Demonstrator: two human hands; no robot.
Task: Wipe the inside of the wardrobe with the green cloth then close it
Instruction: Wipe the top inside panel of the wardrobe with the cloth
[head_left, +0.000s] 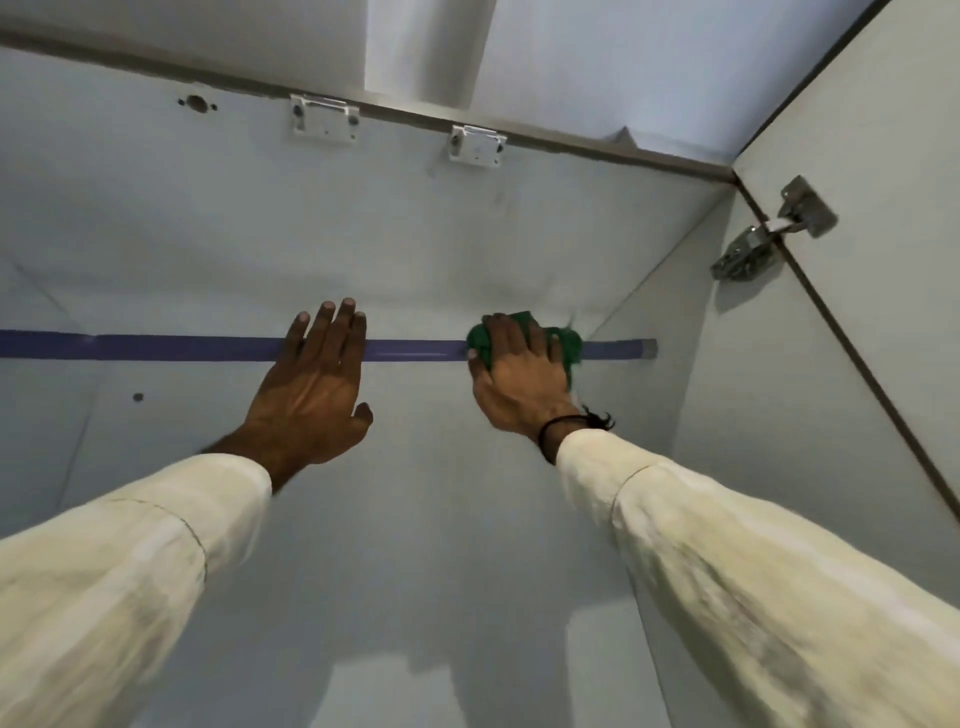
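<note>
Pale interior of the wardrobe (467, 249), seen from below and in front, its ceiling panel carrying two white brackets (324, 118) above the hands. A blue hanging rail (208, 347) runs across behind both hands to the right side wall. Left hand (317, 384): open and flat, fingers extended upward across the rail, holding nothing and apparently steadying the person against the back panel. Right hand (519, 376): palm pressed over the bunched green cloth (563, 345), which lies at the rail, near the right-hand corner; whether the cloth wraps the rail or only covers it cannot be told. Beyond the right hand, a metal hinge (769, 234) joins the open door (872, 208) to the side wall. For a sound wipe, the cloth is best kept flat under the whole palm, drawn in overlapping strokes out of the corner, with the brackets and hinge skirted. The door remains to be closed.
</note>
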